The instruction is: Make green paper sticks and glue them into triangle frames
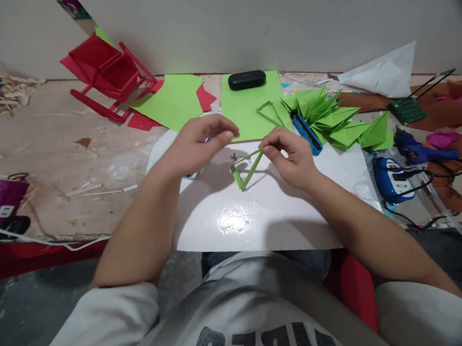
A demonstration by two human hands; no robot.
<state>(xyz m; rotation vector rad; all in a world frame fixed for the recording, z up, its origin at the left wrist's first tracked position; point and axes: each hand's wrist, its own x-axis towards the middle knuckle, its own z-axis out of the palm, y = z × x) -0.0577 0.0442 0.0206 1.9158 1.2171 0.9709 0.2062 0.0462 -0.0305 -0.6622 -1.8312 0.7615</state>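
Between the thumb and forefinger of my right hand [289, 155] is a corner of a folded green paper triangle frame [236, 174], its other end hanging above the white board [212, 234]. My left hand [201, 143] is raised to the left of the frame, apart from it, with curved fingers and nothing seen in them. A small dark item, mostly hidden, lies beneath the left hand. Further back, a second green paper frame [271, 113] rests on a green sheet [237, 114], close to a blue box cutter [306, 133].
Folded green paper pieces [334, 119] lie back right, near a blue glue gun [426, 149] and a blue power socket [393, 181] with cables. A black case [246, 80] sits on green paper. At left stand a red miniature chair [108, 79] and a purple device [5, 200].
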